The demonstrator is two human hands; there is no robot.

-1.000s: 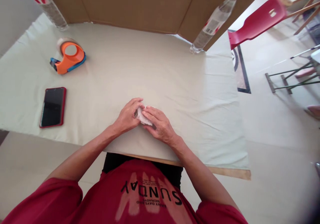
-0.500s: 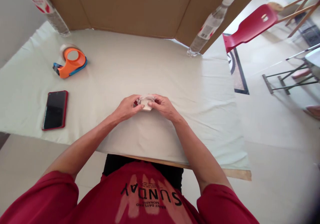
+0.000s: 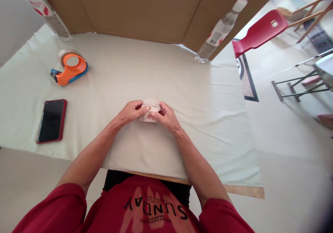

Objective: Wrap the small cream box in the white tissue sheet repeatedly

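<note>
Close to the table's front edge, a small pale block in a whitish, thin wrapping (image 3: 151,103) is held between my two hands. My left hand (image 3: 131,112) grips its left side, with the thumb lying across the top. From the right, my right hand (image 3: 167,116) pinches it, thumb pressed on the near face and fingers curled behind. The fingers hide part of the block, and the kind of thing inside the wrapping cannot be made out.
An orange and blue tape dispenser (image 3: 70,69) and a red-cased phone (image 3: 52,121) lie to the left on the cloth-covered table (image 3: 125,66). Water bottles, left (image 3: 49,14) and right (image 3: 218,33), stand against a cardboard panel (image 3: 140,10). A red chair (image 3: 260,33) is beyond the right edge.
The wrapping now covers more of the block's near face, where bare pale surface showed before. My left thumb has moved onto the top. The whole view has shifted slightly.
</note>
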